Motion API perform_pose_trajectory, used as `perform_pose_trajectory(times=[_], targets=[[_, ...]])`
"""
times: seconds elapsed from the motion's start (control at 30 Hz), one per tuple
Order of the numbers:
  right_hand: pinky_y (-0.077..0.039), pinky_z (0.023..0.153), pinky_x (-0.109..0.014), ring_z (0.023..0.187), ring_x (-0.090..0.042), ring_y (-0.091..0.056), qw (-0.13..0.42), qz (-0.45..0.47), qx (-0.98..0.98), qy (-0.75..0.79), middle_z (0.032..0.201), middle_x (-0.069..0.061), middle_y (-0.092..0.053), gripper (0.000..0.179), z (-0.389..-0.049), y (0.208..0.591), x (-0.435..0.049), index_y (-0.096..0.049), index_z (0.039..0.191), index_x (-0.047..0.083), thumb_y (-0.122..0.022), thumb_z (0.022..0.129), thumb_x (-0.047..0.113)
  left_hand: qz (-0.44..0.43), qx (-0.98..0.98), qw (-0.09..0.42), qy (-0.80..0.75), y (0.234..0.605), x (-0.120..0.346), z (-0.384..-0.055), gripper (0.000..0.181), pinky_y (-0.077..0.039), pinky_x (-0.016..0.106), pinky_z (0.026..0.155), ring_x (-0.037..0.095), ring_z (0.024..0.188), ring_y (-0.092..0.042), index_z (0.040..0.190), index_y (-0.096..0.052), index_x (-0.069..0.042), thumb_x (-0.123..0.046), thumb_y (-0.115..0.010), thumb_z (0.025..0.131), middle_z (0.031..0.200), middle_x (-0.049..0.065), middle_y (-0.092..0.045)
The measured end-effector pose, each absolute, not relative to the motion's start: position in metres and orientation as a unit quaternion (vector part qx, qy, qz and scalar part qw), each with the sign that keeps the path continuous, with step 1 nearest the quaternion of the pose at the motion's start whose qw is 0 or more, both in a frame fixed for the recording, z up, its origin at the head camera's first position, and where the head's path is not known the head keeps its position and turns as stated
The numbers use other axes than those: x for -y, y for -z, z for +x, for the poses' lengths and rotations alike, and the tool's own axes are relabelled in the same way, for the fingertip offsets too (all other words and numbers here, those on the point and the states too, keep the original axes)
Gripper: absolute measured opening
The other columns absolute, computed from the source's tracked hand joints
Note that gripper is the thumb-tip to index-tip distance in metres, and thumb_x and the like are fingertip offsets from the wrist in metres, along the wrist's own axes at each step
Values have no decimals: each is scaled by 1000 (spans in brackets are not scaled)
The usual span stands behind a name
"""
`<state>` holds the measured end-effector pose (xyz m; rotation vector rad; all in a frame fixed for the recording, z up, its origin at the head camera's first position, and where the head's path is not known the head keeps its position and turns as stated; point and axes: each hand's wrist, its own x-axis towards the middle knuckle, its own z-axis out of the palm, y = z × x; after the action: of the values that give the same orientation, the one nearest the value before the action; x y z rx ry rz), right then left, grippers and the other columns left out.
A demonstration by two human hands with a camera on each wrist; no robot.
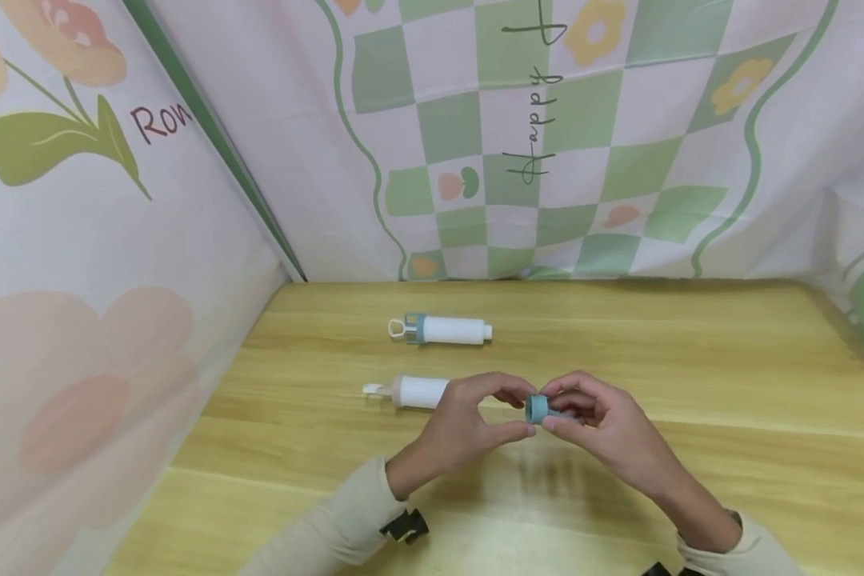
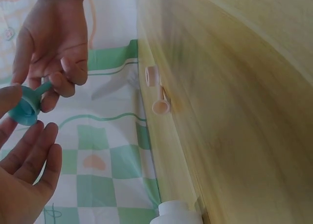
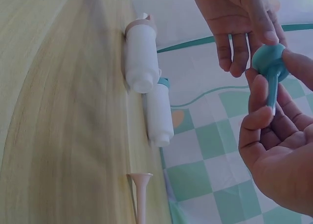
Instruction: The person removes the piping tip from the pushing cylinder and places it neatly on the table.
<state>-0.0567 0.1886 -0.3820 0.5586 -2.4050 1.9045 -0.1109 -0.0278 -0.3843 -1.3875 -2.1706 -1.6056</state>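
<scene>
Between both hands is a teal cup-shaped piece with a thin stem (image 1: 536,409). My left hand (image 1: 468,416) pinches the cup end, thumb below and fingertips above. The right hand (image 1: 612,428) holds it from the other side; in the right wrist view its thumb presses the round teal head (image 3: 268,57) and its fingers curl about the stem (image 3: 273,89). Behind the left hand lies a white cylinder with a beige collar (image 1: 421,392), partly covered by that hand. Farther back lies a white cylinder with a teal collar and a loop handle (image 1: 454,330).
On the wooden table (image 1: 727,360), a pale pink ring (image 2: 152,76) and a small pink cup end (image 2: 161,106) show in the left wrist view. A pink flared stem (image 3: 141,194) appears in the right wrist view. Patterned cloth (image 1: 511,136) hangs behind the table and at the left.
</scene>
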Motion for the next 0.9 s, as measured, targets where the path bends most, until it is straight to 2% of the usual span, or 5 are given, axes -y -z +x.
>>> perform_pose_trajectory(times=[0.23, 0.4, 0.57, 0.8, 0.9], targets=[[-58, 79, -30, 95, -23, -68, 11, 163, 759, -630, 109, -19, -66, 26, -55, 388, -191, -55, 124, -5, -59, 100, 2, -443, 707, 68, 547, 382, 34, -114, 35, -57, 29, 83, 14, 93, -68, 113, -66, -4, 0, -81, 82, 106, 6, -71], [-57, 73, -27, 87, -20, -68, 32, 143, 753, -641, 102, -15, -69, 22, -54, 391, -195, -57, 122, -2, -59, 99, 1, -435, 706, 65, 555, 382, 41, -115, 34, -57, 29, 82, 18, 91, -68, 113, -67, -5, 0, -81, 82, 104, 5, -71], [-58, 75, -28, 88, -20, -69, 29, 148, 725, -672, 99, -13, -69, 21, -56, 393, -192, -60, 116, -3, -63, 95, -4, -428, 705, 60, 562, 383, 43, -115, 33, -57, 31, 83, 26, 90, -69, 113, -66, -5, 0, -80, 83, 104, 6, -71], [-58, 72, -28, 81, -19, -68, 50, 124, 751, -647, 93, -13, -69, 15, -56, 391, -188, -64, 106, -5, -69, 93, 0, -432, 700, 51, 566, 385, 42, -112, 34, -57, 31, 83, 14, 94, -67, 115, -65, -4, 1, -79, 84, 104, 6, -71], [-58, 69, -27, 78, -18, -68, 62, 113, 769, -625, 90, -13, -69, 10, -55, 389, -189, -66, 102, -3, -68, 94, 3, -426, 703, 43, 568, 386, 42, -111, 38, -57, 31, 83, 17, 92, -67, 118, -64, -2, 0, -80, 83, 104, 7, -71]])
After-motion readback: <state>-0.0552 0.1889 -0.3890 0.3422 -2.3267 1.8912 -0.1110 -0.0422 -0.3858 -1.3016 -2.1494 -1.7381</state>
